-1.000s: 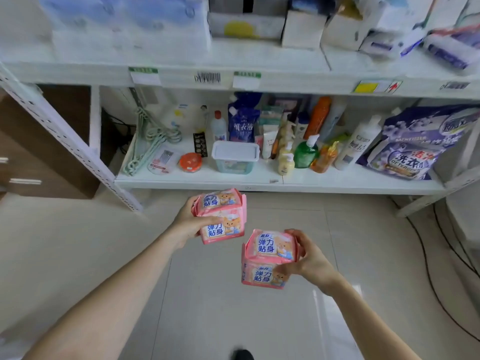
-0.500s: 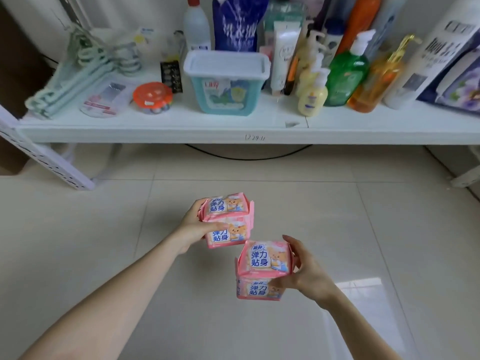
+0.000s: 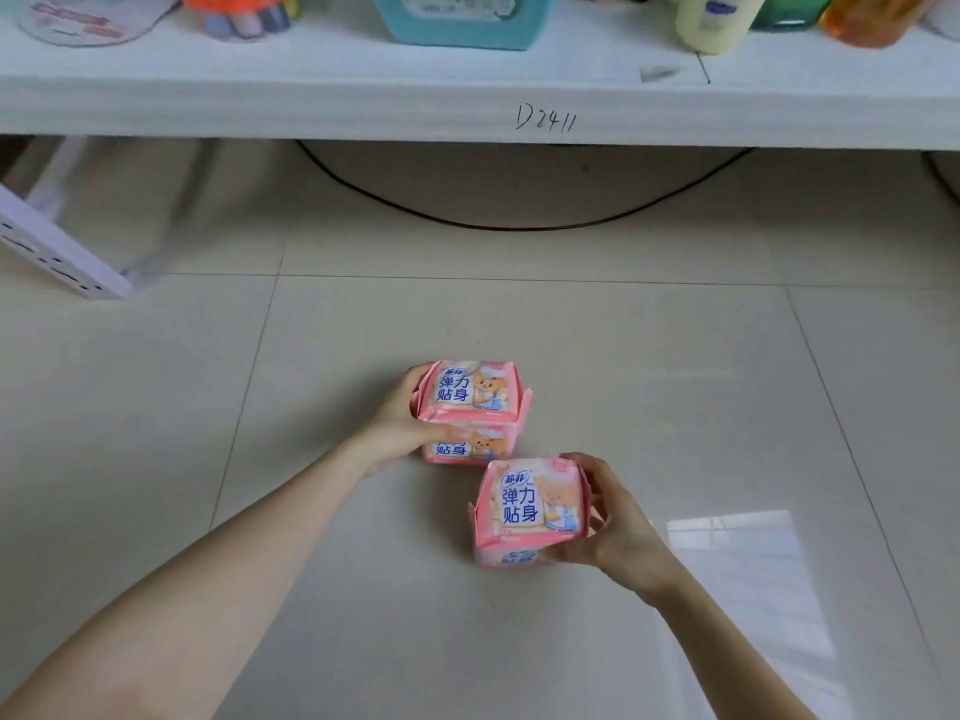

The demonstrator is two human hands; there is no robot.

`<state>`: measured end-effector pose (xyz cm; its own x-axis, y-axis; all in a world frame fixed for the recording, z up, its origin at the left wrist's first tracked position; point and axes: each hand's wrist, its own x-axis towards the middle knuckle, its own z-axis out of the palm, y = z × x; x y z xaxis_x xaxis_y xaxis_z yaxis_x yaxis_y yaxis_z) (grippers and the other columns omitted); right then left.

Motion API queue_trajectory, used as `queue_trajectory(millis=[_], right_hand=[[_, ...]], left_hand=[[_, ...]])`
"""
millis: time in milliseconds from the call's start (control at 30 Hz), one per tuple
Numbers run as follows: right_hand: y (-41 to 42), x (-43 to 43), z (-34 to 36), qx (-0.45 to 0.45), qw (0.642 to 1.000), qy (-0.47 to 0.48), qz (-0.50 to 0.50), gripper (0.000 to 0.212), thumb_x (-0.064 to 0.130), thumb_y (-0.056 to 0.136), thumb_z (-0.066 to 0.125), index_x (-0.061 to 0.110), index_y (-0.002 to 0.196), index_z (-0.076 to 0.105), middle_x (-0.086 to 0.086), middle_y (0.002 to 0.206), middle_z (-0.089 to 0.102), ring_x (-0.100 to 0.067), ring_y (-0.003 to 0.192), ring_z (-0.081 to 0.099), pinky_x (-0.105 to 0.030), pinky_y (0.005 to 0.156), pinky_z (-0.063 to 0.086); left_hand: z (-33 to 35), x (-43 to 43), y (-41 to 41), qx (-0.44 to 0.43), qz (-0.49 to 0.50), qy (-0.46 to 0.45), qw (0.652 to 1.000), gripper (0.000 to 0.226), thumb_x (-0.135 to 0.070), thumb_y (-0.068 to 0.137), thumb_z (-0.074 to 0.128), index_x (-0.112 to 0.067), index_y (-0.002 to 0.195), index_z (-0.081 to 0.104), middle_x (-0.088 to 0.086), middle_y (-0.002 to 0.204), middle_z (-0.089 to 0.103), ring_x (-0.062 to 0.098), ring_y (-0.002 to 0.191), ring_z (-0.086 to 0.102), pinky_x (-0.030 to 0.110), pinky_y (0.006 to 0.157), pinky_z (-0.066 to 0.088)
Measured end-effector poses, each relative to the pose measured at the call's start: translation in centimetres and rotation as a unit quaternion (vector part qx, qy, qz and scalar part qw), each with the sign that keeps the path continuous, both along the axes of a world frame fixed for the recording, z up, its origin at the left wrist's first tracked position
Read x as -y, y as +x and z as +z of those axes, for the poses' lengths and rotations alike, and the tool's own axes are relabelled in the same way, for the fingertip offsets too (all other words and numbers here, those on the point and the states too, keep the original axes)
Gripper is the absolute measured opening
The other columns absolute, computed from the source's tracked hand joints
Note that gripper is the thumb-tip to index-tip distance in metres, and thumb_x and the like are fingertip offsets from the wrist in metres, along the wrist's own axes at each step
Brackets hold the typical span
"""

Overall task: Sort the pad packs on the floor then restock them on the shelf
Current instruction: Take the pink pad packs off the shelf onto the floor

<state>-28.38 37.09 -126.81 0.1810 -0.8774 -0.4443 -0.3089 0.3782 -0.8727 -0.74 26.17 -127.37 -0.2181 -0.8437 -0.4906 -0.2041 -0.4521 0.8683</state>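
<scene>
The left hand point(image 3: 400, 428) curls round one pink pad stack point(image 3: 470, 397); the right hand point(image 3: 613, 527) grips a second stack point(image 3: 530, 504). Both hover near the floor point(image 3: 571, 356).

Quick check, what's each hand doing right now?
left hand: holds the left pad stack, two pink packs.
right hand: holds the right pad stack, also two pink packs.

Pink pad packs point(image 3: 470, 394) point(image 3: 530, 506), blue lettering, bear print; white shelf point(image 3: 311, 106); beige floor tiles point(image 3: 519, 330); black cable point(image 3: 519, 227).
</scene>
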Motion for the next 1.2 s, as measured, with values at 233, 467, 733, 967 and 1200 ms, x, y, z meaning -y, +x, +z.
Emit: queue_trajectory(millis=[233, 467, 733, 967, 1200], right_hand=[[1.2, -1.3, -1.3, -0.006, 1.0, -0.01, 0.006, 0.099, 0.003, 0.057, 0.09, 0.033, 0.136, 0.037, 0.013, 0.119, 0.057, -0.004, 0.107, 0.057, -0.017, 0.081, 0.051], [2.9, -1.0, -2.0, 0.009, 1.0, -0.009, -0.004, 0.105, 0.001, 0.059, 0.088, 0.039, 0.139, 0.031, 0.012, 0.123, 0.054, 0.004, 0.109, 0.052, -0.015, 0.078, 0.052], [4.2, 0.1, -2.2, 0.01, 1.0, -0.024, -0.018, 0.101, 0.006, 0.057, 0.09, 0.047, 0.132, 0.035, 0.022, 0.119, 0.055, -0.002, 0.114, 0.052, -0.019, 0.078, 0.053], [4.7, 0.4, -2.4, -0.013, 0.999, -0.036, -0.002, 0.103, 0.01, 0.057, 0.091, 0.04, 0.137, 0.033, 0.026, 0.117, 0.055, 0.001, 0.112, 0.053, -0.011, 0.077, 0.05], [4.6, 0.1, -1.1, -0.054, 0.998, -0.028, 0.026, 0.119, 0.012, 0.058, 0.091, 0.026, 0.15, 0.016, 0.032, 0.125, 0.044, 0.024, 0.108, 0.045, 0.001, 0.077, 0.04]], left_hand=[[-0.9, -0.1, 0.9, -0.034, -0.016, 0.073, 0.997, 0.12, -0.026, 0.049, 0.093, -0.041, 0.147, 0.026, -0.002, 0.131, 0.057, 0.017, 0.118, 0.059, 0.042, 0.1, 0.049], [-0.7, -0.3, -0.3, -0.023, -0.003, 0.053, 0.998, 0.072, -0.014, 0.08, 0.076, -0.024, 0.142, 0.041, 0.0, 0.131, 0.061, 0.019, 0.119, 0.059, 0.048, 0.102, 0.047], [-1.0, -0.4, -0.6, 0.012, 0.011, 0.034, 0.999, 0.063, -0.025, 0.079, 0.079, -0.024, 0.134, 0.049, -0.005, 0.127, 0.063, 0.017, 0.119, 0.058, 0.043, 0.105, 0.044], [-0.7, -0.1, -0.7, 0.016, -0.01, 0.033, 0.999, 0.056, -0.024, 0.081, 0.076, -0.024, 0.132, 0.052, -0.004, 0.124, 0.065, 0.018, 0.118, 0.059, 0.043, 0.105, 0.045], [0.0, 0.2, -0.8, 0.073, -0.024, 0.016, 0.997, 0.073, -0.024, 0.081, 0.077, -0.024, 0.144, 0.04, -0.005, 0.133, 0.058, 0.014, 0.123, 0.054, 0.033, 0.101, 0.046]])
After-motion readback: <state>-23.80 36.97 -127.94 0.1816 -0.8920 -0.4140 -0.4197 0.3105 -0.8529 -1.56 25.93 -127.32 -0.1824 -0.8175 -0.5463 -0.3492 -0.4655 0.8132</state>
